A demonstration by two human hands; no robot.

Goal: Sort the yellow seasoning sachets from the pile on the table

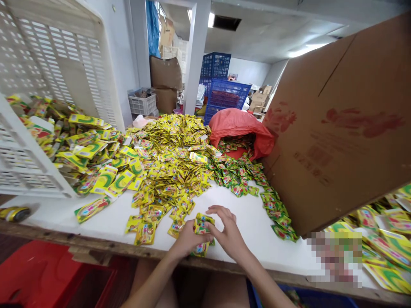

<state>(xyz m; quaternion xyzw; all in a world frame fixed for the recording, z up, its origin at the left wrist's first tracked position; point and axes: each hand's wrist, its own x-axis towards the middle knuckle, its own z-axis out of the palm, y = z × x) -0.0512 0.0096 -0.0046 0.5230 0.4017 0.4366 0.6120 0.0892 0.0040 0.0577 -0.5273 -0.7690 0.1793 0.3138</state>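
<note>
At the table's front edge, my left hand (189,238) is closed around a few small green-and-yellow sachets (201,221). My right hand (229,235) is beside them, its thumb touching the sachets and its fingers curved and spread apart. Below the hands, another green sachet (201,250) shows in part. Left of my hands lie loose yellow sachets (147,233), spilling from a large yellow heap (173,171). Green sachets (229,171) spread out of a red bag (239,122) lying on its side, and trail down to the right.
A tipped white crate (38,158) at left spills small yellow-green boxes (105,177). A large cardboard carton (337,124) leans at right, near more boxes (390,252). Blue crates (227,92) stand behind. A red stool (41,273) is below the white table (244,214).
</note>
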